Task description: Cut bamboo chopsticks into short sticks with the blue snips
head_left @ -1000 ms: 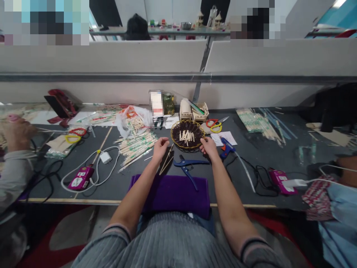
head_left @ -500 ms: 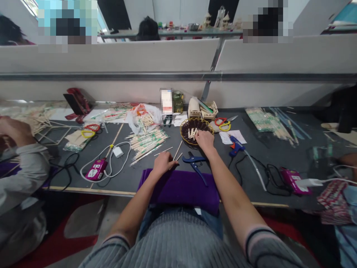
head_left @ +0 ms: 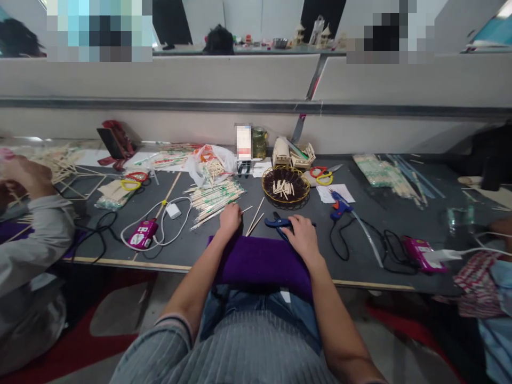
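My right hand (head_left: 301, 236) lies over the handles of the blue cutting pliers (head_left: 277, 223) at the far edge of the purple cloth (head_left: 260, 262), fingers curled on them. My left hand (head_left: 230, 219) rests closed on the table just left of two long wooden sticks (head_left: 254, 216), apart from them or barely touching; what it holds is hidden. Beyond the pliers sits a round wicker basket (head_left: 266, 182) with short cut stick pieces (head_left: 283, 188) inside.
A pile of wrapped chopsticks (head_left: 214, 196), a white charger with cable (head_left: 173, 210), a pink device (head_left: 142, 234), a blue glue gun (head_left: 340, 207) with black cord, scissors (head_left: 322, 175), and small wooden models (head_left: 292, 154) lie around. Other people sit at the left (head_left: 28, 213) and right (head_left: 492, 256).
My right hand left the basket and came back onto the blue pliers. My left hand moved a little farther out beside the sticks. The view shifted slightly.
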`<state>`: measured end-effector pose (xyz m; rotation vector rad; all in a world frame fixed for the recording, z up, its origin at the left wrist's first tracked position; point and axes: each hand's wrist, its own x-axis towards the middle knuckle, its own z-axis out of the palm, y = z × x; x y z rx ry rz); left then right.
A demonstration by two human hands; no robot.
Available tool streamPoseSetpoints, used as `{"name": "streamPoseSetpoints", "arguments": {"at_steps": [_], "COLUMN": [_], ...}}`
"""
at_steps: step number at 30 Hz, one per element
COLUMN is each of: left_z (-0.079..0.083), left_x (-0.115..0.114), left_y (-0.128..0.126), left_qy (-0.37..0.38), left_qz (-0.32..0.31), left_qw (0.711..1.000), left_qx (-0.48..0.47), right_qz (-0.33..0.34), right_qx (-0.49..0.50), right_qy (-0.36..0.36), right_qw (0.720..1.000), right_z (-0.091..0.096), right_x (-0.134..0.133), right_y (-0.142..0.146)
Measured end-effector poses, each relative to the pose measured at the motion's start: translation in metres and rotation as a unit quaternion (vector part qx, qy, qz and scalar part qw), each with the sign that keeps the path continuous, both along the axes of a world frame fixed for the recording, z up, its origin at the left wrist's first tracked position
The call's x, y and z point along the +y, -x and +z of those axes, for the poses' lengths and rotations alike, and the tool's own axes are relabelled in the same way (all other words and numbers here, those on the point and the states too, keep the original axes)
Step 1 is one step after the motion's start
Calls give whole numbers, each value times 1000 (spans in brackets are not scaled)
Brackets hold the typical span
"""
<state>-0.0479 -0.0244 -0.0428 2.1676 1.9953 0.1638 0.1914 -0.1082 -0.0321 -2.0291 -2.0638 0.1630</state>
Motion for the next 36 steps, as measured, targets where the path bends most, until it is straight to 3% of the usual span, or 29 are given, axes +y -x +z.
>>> {"name": "streamPoseSetpoints", "arguments": {"at_steps": [7, 16, 20, 23, 27, 30, 32, 34, 36], "left_z": [3, 5, 4, 2, -3, -8, -9, -8, -2], "left_x": [-18, -9, -8, -10, -13, -15, -12, -6, 4], "left_y": [-32, -33, -27, -19, -9, -2, 1, 0, -5], "left_qy": [34, 33, 14, -4, -25, -75, -86, -84, -95], "left_qz": [-42, -42, -40, -40, -53, -45, -3, 69, 133], "left_qw": [998, 998, 999, 991, 957, 936, 908, 844, 743], "left_qx": [-45, -22, -31, -127, -283, -340, -411, -525, -649], "right_qz": [55, 66, 74, 87, 89, 107, 118, 121, 123], "right_qx": [-77, -105, -41, 101, 289, 339, 348, 346, 332], "right_qy": [69, 78, 50, 4, -5, 6, 2, -8, -22], "right_qw": [993, 989, 995, 991, 953, 935, 930, 930, 935], "right_z": [-7, 5, 4, 6, 9, 12, 17, 26, 38], "right_x": [-13, -6, -4, 3, 19, 33, 42, 54, 70], "right_y": [-2, -5, -1, 8, 31, 49, 59, 67, 74]}}
